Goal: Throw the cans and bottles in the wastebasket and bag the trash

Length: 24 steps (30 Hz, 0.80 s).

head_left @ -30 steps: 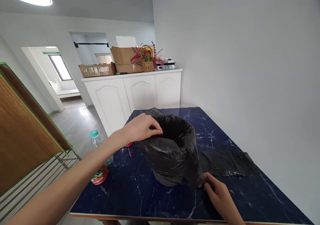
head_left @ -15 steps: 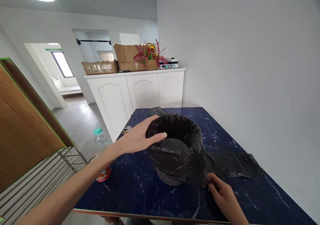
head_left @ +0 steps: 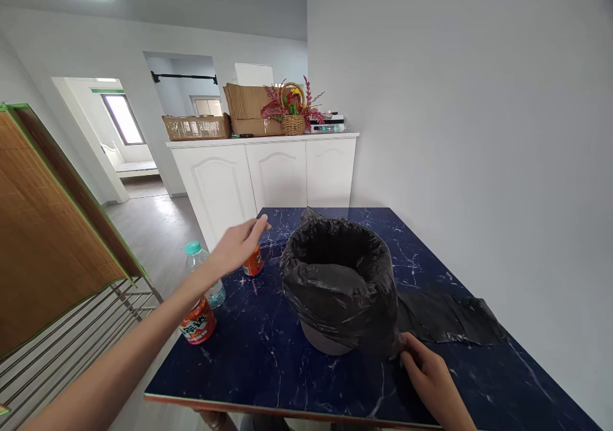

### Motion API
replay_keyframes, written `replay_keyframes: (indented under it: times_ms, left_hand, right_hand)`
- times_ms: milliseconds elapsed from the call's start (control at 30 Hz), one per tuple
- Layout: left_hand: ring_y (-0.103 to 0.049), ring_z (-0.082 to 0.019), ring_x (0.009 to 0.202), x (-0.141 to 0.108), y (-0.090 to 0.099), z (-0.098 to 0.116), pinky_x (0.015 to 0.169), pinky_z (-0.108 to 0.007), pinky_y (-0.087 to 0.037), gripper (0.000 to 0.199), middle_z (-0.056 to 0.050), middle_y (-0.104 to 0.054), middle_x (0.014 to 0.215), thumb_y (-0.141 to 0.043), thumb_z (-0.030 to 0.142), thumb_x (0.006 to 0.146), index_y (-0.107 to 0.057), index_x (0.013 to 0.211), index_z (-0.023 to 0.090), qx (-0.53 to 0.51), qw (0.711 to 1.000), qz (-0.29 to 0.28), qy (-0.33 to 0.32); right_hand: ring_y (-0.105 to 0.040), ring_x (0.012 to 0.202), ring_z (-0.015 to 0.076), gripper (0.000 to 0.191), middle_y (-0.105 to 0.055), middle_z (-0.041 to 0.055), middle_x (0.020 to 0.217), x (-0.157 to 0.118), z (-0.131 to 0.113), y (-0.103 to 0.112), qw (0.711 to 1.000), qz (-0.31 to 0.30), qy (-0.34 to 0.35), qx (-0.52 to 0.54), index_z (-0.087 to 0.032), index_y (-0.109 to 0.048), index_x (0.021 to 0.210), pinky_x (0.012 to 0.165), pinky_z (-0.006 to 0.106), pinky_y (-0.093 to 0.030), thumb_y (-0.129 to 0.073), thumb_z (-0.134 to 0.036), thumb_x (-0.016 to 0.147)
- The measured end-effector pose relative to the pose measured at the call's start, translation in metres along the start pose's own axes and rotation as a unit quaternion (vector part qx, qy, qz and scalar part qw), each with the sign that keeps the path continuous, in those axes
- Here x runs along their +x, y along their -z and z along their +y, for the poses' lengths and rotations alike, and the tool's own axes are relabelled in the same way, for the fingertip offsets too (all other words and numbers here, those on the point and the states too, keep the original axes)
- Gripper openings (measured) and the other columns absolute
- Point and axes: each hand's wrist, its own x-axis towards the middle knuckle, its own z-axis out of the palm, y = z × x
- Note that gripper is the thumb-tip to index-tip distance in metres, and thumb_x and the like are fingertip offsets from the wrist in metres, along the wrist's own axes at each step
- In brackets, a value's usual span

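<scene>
A black plastic garbage bag (head_left: 338, 297) lines a grey bin (head_left: 325, 341) standing upright on the table, its top folded out over the rim. My right hand (head_left: 428, 370) pinches a gathered edge of the bag at the bin's lower right. Left of the bin, my left hand (head_left: 239, 246) is in the air, thumb stretched out, holding nothing that I can see. It covers the top of an orange can (head_left: 253, 264); whether it touches the can is hidden. Beneath my left forearm stand a red-orange labelled container (head_left: 198, 322) and a clear bottle with a teal cap (head_left: 193, 248).
A flattened black bag (head_left: 450, 319) lies on the dark blue marbled table (head_left: 268, 373), right of the bin. A metal rack (head_left: 96, 329) with a wooden panel stands at left. White cabinets (head_left: 220, 188) behind carry cardboard boxes and a flower basket (head_left: 293, 124). A wall borders the right.
My left hand has let go of the bag's rim and moved left over the orange can. The right hand keeps its pinch on the bag. The view has shifted slightly.
</scene>
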Motion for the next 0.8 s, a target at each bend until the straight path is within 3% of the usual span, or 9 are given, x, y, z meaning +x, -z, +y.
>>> replay_keyframes:
  times_ms: [100,200,333,467,567,667,700,800]
  left_hand:
    - [-0.059,-0.043,0.138,-0.005,0.028,-0.03,0.117,-0.059,-0.043,0.062,-0.02,-0.07,0.141,-0.04,0.059,0.102,-0.068,0.135,0.015,0.199,0.976,0.084,0.011]
    - [-0.053,-0.049,0.144,-0.018,0.046,-0.06,0.118,-0.064,-0.039,0.064,-0.024,-0.064,0.149,-0.046,0.057,0.097,-0.062,0.142,0.014,0.314,0.943,0.074,0.077]
    - [-0.069,-0.049,0.122,-0.039,0.05,-0.086,0.097,-0.058,-0.054,0.08,-0.029,-0.073,0.131,-0.035,0.064,0.099,-0.046,0.157,0.009,0.301,0.936,-0.005,0.18]
    - [-0.075,-0.048,0.109,-0.051,0.041,-0.094,0.078,-0.052,-0.057,0.065,-0.023,-0.08,0.112,-0.033,0.061,0.102,-0.057,0.148,0.022,0.262,0.946,-0.005,0.191]
    - [-0.077,-0.048,0.1,-0.057,0.045,-0.076,0.073,-0.05,-0.056,0.054,-0.021,-0.081,0.104,-0.036,0.059,0.103,-0.063,0.137,0.026,0.26,0.948,0.03,0.182]
    - [-0.078,-0.043,0.09,-0.069,0.065,-0.028,0.074,-0.05,-0.057,0.05,-0.011,-0.081,0.095,-0.035,0.059,0.107,-0.059,0.139,0.03,0.285,0.937,0.104,0.171]
    - [-0.078,-0.042,0.091,-0.075,0.073,-0.008,0.076,-0.052,-0.058,0.05,-0.01,-0.081,0.1,-0.036,0.058,0.108,-0.056,0.143,0.029,0.277,0.938,0.145,0.152]
    - [-0.075,-0.036,0.115,-0.089,0.093,0.053,0.1,-0.052,-0.056,0.044,-0.006,-0.077,0.129,-0.054,0.055,0.104,-0.058,0.141,0.03,0.174,0.917,0.354,0.054]
  right_hand:
    - [-0.065,0.065,0.0206,0.028,-0.075,0.0062,0.084,-0.001,0.001,0.0,1.0,0.011,0.016,-0.01,-0.023,-0.074,0.094,0.055,0.026,-0.046,-0.058,-0.045,0.092]
    - [-0.065,0.064,0.0203,0.027,-0.076,0.006,0.084,-0.001,0.002,0.0,1.0,0.01,0.017,-0.01,-0.023,-0.074,0.093,0.053,0.026,-0.045,-0.058,-0.045,0.092]
    - [-0.066,0.065,0.0206,0.027,-0.077,0.0055,0.085,-0.001,0.004,0.0,1.0,0.012,0.016,-0.015,-0.024,-0.075,0.096,0.055,0.026,-0.046,-0.059,-0.045,0.091]
    - [-0.069,0.069,0.0218,0.027,-0.076,0.0058,0.084,-0.001,0.004,0.001,0.999,0.016,0.023,-0.024,-0.023,-0.075,0.094,0.056,0.025,-0.048,-0.058,-0.044,0.09]
    - [-0.072,0.076,0.0234,0.028,-0.076,0.0066,0.083,0.0,0.002,0.0,0.999,0.015,0.021,-0.019,-0.023,-0.074,0.091,0.062,0.026,-0.052,-0.057,-0.045,0.091]
    - [-0.072,0.076,0.0233,0.028,-0.076,0.0065,0.085,0.0,0.002,-0.001,0.999,0.018,0.024,-0.02,-0.023,-0.074,0.093,0.065,0.026,-0.053,-0.057,-0.045,0.09]
    - [-0.072,0.076,0.0232,0.028,-0.076,0.0066,0.085,0.0,0.003,-0.001,0.999,0.017,0.024,-0.02,-0.023,-0.074,0.095,0.065,0.026,-0.052,-0.057,-0.045,0.09]
    - [-0.07,0.072,0.0225,0.03,-0.077,0.0078,0.089,0.0,0.003,-0.002,1.0,0.008,0.008,-0.009,-0.023,-0.073,0.097,0.062,0.027,-0.052,-0.055,-0.047,0.092]
